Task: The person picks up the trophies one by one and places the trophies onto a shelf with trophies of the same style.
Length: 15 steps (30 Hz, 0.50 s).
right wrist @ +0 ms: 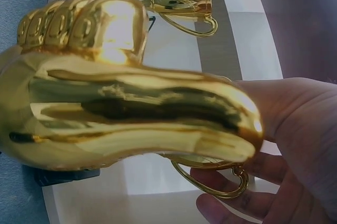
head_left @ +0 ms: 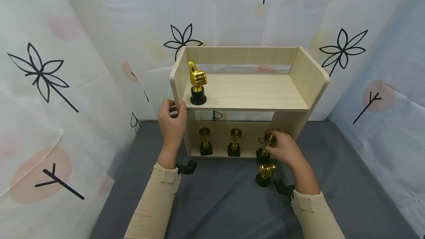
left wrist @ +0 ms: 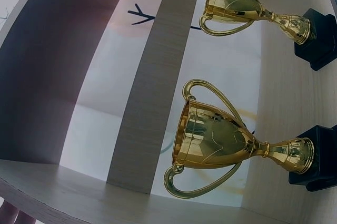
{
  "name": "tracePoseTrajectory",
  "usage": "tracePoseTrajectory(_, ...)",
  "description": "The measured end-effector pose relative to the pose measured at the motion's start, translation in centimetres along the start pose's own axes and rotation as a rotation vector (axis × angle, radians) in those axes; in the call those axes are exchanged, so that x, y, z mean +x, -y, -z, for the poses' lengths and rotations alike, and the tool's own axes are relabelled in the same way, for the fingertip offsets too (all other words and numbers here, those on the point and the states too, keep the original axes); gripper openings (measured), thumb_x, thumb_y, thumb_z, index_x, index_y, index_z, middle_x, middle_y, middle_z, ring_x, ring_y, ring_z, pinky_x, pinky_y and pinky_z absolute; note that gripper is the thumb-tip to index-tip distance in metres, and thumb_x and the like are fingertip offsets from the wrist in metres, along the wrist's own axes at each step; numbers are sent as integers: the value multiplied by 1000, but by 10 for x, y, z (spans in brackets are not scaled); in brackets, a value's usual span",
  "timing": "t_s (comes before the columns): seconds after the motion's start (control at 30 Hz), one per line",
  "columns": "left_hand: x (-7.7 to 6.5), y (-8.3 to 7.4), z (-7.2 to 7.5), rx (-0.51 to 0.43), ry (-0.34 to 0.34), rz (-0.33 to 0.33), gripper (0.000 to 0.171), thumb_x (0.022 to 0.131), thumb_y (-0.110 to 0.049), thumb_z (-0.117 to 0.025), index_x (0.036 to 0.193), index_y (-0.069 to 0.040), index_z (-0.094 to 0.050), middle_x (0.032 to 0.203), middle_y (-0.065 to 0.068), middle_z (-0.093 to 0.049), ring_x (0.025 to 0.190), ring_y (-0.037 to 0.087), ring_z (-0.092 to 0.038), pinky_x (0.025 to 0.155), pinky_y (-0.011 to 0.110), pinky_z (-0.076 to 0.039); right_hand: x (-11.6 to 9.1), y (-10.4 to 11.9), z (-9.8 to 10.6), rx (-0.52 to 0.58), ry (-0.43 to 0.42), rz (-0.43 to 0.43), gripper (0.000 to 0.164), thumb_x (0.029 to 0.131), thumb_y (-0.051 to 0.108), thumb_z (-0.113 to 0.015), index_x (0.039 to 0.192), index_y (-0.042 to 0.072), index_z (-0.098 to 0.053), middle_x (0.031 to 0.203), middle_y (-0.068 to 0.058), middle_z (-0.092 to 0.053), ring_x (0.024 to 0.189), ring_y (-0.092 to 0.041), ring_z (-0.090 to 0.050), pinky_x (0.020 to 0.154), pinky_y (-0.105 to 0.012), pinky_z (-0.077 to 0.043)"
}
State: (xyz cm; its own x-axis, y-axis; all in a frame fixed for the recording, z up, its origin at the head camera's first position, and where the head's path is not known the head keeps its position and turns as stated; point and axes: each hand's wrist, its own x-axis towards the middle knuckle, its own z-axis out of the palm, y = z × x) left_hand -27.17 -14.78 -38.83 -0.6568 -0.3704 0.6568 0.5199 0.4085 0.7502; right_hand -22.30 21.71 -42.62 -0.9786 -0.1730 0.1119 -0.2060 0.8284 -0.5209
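Note:
My left hand (head_left: 172,126) grips the left side panel of a pale wooden two-tier shelf (head_left: 245,87). At the right end of the lower tier, my right hand (head_left: 285,148) holds a small gold trophy cup (head_left: 263,155) with a black base by its bowl. Two matching cups, a left one (head_left: 206,147) and a middle one (head_left: 234,146), stand upright on that tier. A gold thumbs-up trophy (head_left: 263,180) stands on the cloth in front of the held cup. In the right wrist view this thumbs-up trophy (right wrist: 131,108) hides much of the held cup, leaving its handle (right wrist: 231,194) visible.
Another thumbs-up trophy (head_left: 198,84) stands at the left of the upper tier. Grey cloth (head_left: 212,202) covers the table. White printed fabric (head_left: 232,17) hangs behind and on both sides. Dark camera mounts (head_left: 187,167) stick out at the wrists.

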Motion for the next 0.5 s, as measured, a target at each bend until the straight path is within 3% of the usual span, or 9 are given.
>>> tracePoseTrajectory(0.5, 0, -1, 0, -7, 2, 4, 25, 103, -26, -66, 95, -2, -63, 101, 17, -64, 92, 30, -70, 77, 53, -63, 6, -1, -4, 8, -3, -6, 54, 94, 11, -67, 146, 0, -59, 146, -30, -58, 125, -49, -62, 93, -63, -52)
